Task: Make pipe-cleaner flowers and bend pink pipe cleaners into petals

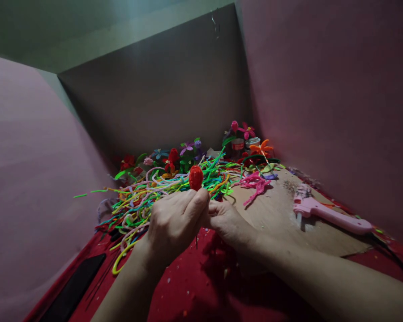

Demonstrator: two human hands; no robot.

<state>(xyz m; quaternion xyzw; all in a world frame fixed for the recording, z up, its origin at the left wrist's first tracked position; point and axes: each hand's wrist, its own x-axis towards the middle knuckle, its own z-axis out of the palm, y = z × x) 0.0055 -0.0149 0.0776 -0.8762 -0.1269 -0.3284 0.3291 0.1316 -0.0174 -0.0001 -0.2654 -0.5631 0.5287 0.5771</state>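
Note:
A red pipe-cleaner flower bud (196,178) stands upright above my left hand (177,217), whose fingers are closed around its base. A thin dark stem (196,242) sticks out below that hand. Close against it on the right is my right hand (228,222), its fingers bent into a pinch. The left hand covers the right fingertips, so what they grip is hidden. Just behind both hands lies a heap of loose pipe cleaners (137,208) in green, yellow, pink, blue and orange.
A pink glue gun (336,216) rests on a cardboard sheet (278,223) at right, its cord trailing off. Pink pipe-cleaner pieces (255,184) lie nearby. Finished flowers (172,160) line the back. A black flat object (75,286) sits on the red cloth (177,286) at left.

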